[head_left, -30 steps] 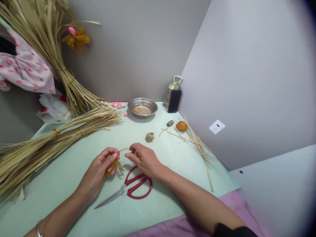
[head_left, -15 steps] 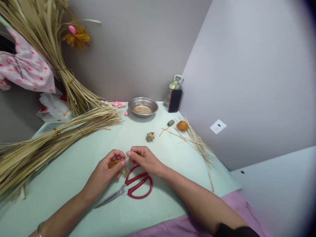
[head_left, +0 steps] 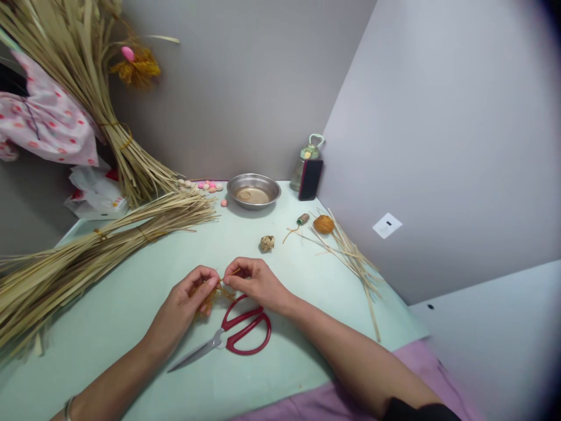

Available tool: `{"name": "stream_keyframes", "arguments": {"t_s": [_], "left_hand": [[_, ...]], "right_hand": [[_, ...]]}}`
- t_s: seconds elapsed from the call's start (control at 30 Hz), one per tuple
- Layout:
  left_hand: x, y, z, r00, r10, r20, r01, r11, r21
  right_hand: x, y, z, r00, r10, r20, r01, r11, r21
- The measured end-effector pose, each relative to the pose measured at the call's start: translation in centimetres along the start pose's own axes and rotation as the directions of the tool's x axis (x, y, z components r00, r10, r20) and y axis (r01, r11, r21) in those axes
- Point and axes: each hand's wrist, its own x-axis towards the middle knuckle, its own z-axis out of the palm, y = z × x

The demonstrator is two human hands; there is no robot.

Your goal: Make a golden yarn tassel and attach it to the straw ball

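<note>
My left hand (head_left: 193,295) is closed on a bundle of golden-brown yarn (head_left: 209,304), most of it hidden behind the fingers and palm. Thumb and fingertips of my right hand (head_left: 252,279) pinch a strand of the same yarn, close beside the left fingertips. Loose strands hang between the two hands. Just below them lie red-handled scissors (head_left: 245,327) on the table, blades pointing to the lower left. Beyond my hands sits a small ball woven from pale straw (head_left: 267,243).
A metal bowl (head_left: 253,204) holds liquid at the back. Straw bundles (head_left: 144,231) fill the left side. On the right are a yarn ball (head_left: 324,224), a small spool (head_left: 302,219) and loose straws (head_left: 357,260). A phone (head_left: 311,180) leans on a bottle (head_left: 298,174).
The left hand has turned slightly, and the yarn bundle now hangs lower beneath its fingers. My right hand has shifted up a little, its pinch still close to the left fingertips.
</note>
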Motion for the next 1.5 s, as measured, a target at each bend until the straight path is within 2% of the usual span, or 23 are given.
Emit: {"name": "stream_keyframes", "arguments": {"t_s": [0.4,0.63,0.77,0.93,1.17,1.37,1.5], "left_hand": [[0.01,0.13,0.00,0.999,-0.017,0.043,0.016,0.999,0.039],[-0.07,0.44,0.05,0.997,-0.058,0.042,0.061,0.994,-0.092],[-0.15,0.28,-0.08,0.997,-0.022,0.069,0.021,1.000,0.016],[-0.16,0.24,-0.24,0.999,0.015,0.047,-0.023,0.983,0.183],[-0.17,0.17,-0.24,0.997,-0.051,0.049,0.053,0.998,-0.020],[-0.25,-0.03,-0.56,0.997,-0.013,0.071,0.001,0.987,0.161],[-0.11,-0.22,-0.48,0.996,-0.014,0.085,0.003,0.991,0.137]], "right_hand": [[-0.40,-0.51,0.27,0.998,0.053,0.042,-0.053,0.999,-0.002],[-0.49,-0.69,0.41,0.995,0.078,0.054,-0.079,0.997,0.026],[-0.48,-0.71,0.45,0.992,0.105,0.070,-0.111,0.990,0.090],[-0.49,-0.69,0.55,0.987,0.119,0.110,-0.133,0.983,0.128],[-0.35,-0.36,0.55,0.990,0.118,0.082,-0.127,0.986,0.105],[-0.34,-0.40,0.58,0.986,0.122,0.117,-0.142,0.973,0.183],[-0.40,-0.54,0.57,0.985,0.122,0.119,-0.138,0.981,0.136]]}}
